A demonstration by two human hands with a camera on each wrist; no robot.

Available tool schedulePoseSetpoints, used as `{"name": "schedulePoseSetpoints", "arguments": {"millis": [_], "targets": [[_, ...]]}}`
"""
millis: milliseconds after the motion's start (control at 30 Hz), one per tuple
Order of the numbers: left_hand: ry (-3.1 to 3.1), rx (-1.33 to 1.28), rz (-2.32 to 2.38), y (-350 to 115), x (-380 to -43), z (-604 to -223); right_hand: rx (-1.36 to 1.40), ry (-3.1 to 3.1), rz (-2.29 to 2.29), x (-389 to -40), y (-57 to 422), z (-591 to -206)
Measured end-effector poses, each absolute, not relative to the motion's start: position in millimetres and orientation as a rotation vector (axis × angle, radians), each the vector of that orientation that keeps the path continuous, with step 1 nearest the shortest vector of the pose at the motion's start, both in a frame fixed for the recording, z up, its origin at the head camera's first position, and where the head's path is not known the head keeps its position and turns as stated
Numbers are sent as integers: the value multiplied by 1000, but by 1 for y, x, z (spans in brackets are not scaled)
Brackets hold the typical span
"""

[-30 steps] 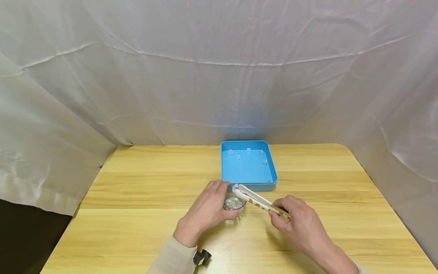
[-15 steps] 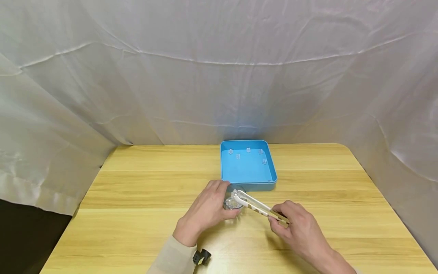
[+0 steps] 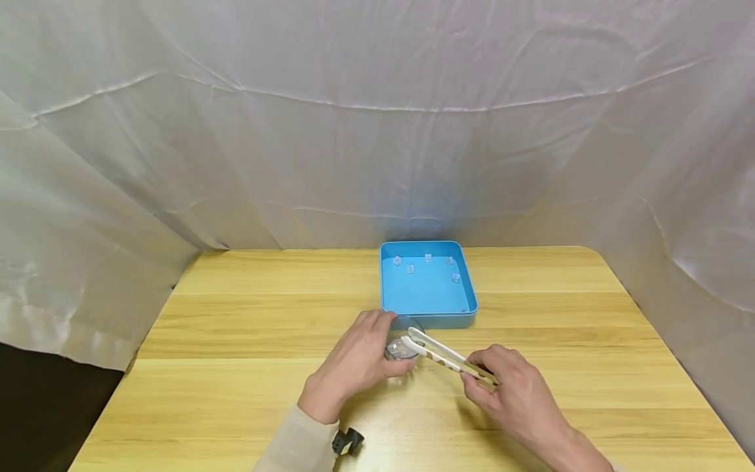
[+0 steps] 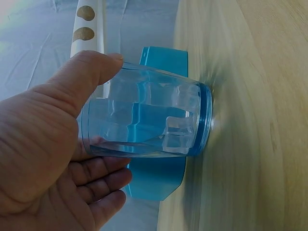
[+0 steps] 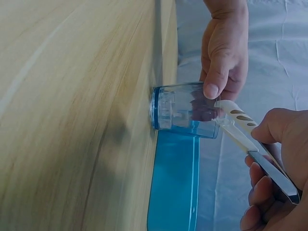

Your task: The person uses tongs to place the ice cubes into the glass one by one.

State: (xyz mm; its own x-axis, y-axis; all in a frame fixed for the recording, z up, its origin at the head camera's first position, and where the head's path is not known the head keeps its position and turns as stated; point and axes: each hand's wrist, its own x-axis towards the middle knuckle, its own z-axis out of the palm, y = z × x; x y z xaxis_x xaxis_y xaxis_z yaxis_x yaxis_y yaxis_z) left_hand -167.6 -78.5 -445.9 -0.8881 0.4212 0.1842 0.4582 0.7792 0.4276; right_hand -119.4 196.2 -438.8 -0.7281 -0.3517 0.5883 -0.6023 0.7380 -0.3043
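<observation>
In the head view my left hand (image 3: 356, 354) holds a clear drinking glass (image 4: 144, 108) upright on the wooden table, thumb on the near side and fingers around the far side. Several transparent cubes (image 4: 177, 135) lie at the glass's bottom. My right hand (image 3: 519, 393) grips a pair of white tongs (image 3: 436, 358) with brown spots, pinched between thumb and fingers. The tips of the tongs are at the mouth of the glass, slightly apart. Just behind the glass stands a shallow blue tray (image 3: 429, 295) with several more clear cubes (image 3: 410, 269) inside.
The wooden table (image 3: 253, 380) reaches back to a grey-white curtain (image 3: 295, 151) that hangs behind and at both sides. A small black device (image 3: 348, 442) sits at my left wrist, by the beige sleeve (image 3: 301, 442).
The tongs have come down from above the rim into the glass's mouth, and their tips have parted. The clear cube seen at the tips earlier no longer shows there. My left hand stays put.
</observation>
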Motion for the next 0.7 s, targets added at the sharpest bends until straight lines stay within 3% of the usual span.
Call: {"name": "schedulePoseSetpoints", "arguments": {"millis": [700], "targets": [[-2895,-712,-749,-78,-167,-445,749,-2404,661,-121,196,-440]]}}
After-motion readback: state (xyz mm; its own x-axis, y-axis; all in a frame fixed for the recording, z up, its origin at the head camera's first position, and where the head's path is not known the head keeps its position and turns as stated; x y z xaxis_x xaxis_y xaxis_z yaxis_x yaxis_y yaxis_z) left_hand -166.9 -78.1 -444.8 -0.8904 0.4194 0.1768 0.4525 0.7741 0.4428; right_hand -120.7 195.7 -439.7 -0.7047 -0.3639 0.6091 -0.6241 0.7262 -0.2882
